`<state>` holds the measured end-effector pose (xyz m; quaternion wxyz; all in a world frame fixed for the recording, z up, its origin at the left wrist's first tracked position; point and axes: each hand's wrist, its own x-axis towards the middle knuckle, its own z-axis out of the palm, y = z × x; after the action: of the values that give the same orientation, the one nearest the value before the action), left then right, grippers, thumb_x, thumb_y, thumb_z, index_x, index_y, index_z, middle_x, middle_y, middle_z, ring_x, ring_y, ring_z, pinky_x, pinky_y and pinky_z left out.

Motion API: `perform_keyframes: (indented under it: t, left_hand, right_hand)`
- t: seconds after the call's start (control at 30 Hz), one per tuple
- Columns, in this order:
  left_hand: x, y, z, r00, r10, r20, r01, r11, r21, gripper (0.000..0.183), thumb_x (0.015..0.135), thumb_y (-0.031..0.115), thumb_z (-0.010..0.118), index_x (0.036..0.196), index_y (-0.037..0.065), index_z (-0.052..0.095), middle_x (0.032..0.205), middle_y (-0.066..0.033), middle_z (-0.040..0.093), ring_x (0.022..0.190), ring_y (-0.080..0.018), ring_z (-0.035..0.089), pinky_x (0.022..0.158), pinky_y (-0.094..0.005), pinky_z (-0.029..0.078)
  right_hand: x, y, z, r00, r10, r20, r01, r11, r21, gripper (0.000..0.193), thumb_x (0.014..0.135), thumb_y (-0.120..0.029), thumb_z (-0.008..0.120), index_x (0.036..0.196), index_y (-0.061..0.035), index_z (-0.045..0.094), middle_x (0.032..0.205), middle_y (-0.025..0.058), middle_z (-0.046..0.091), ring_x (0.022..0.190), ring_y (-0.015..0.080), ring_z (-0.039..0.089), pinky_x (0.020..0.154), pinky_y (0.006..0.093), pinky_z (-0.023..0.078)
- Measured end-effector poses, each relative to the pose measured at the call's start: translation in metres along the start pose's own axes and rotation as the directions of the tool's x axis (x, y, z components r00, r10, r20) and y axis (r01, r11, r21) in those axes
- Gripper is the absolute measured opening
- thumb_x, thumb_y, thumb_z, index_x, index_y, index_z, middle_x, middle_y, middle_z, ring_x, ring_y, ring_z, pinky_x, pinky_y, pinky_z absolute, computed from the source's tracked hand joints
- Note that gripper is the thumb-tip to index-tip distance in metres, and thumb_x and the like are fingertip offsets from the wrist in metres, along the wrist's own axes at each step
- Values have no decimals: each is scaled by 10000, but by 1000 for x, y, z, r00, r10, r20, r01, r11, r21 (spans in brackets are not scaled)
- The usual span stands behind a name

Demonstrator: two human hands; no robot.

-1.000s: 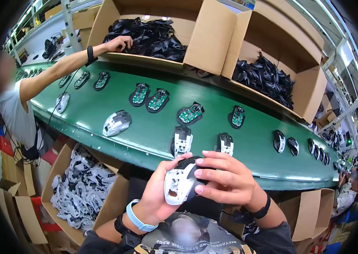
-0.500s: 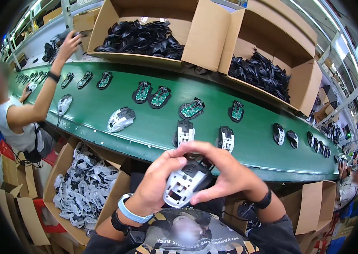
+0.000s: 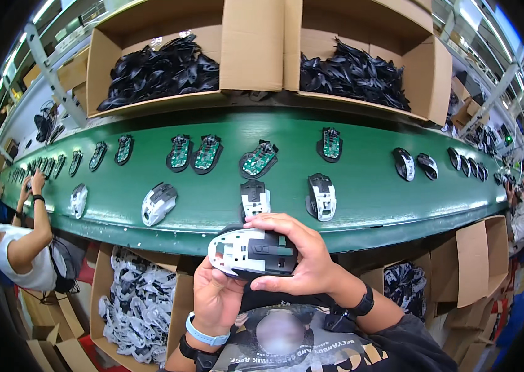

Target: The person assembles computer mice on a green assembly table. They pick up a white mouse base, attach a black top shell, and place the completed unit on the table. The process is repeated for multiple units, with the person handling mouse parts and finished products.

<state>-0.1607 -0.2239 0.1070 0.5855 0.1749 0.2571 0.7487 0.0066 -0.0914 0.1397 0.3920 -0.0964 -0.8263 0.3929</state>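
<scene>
A white and black computer mouse shell (image 3: pixel 234 249) lies sideways between my hands, just in front of the green bench. My right hand (image 3: pixel 311 260) grips its black end, fingers over the far side and thumb along the near side. At its white end, my left hand (image 3: pixel 217 297) supports it from below; most of those fingers are hidden under it. Square openings show in the white part. Right behind it on the bench stand a partly covered mouse (image 3: pixel 254 197) and another white and black mouse (image 3: pixel 322 197).
Mouse bases with green circuit boards (image 3: pixel 206 153) line the green bench (image 3: pixel 212 214). Behind them stand cardboard boxes of black shell parts (image 3: pixel 166 71). A carton of white shells (image 3: pixel 135 307) sits below left, another carton (image 3: pixel 405 282) below right. A co-worker (image 3: pixel 26 242) works at the left.
The mouse shell has turned from upright-slanting to lying sideways, its white end now leftward. My right hand has shifted to its black end, my left beneath. The view has swung leftward.
</scene>
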Motion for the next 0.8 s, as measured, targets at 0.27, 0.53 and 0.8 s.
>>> perform_keyframes:
  t: [0.27, 0.53, 0.8]
  left_hand:
    - [-1, 2, 15, 998, -15, -56, 13, 1000, -25, 673, 947, 303, 801, 1427, -62, 500, 1359, -170, 655, 1235, -297, 668, 1054, -444, 557]
    - [3, 1, 29, 998, -43, -40, 46, 996, 76, 796, 896, 354, 835, 1457, -80, 474, 1420, -198, 618, 1311, -327, 619, 1159, -469, 463]
    - [35, -18, -1, 923, 248, 293, -383, 527, 759, 189, 884, -23, 765, 1003, 0, 620, 997, -152, 724, 870, -237, 732, 780, -327, 560]
  right_hand:
    - [-10, -10, 20, 947, 246, -208, -148, 905, 398, 873, 730, -184, 988, 1424, 23, 500, 1391, 244, 642, 1328, 338, 632, 1130, 460, 495]
    - [-3, -19, -9, 961, 56, -270, -17, 990, 143, 804, 660, -197, 1024, 1307, 55, 617, 1258, 228, 736, 1204, 351, 720, 1069, 454, 565]
    - [-37, 11, 6, 878, 455, -149, -233, 679, 696, 874, 966, -165, 784, 1661, -101, 258, 1722, 139, 203, 1581, 319, 273, 1235, 468, 342]
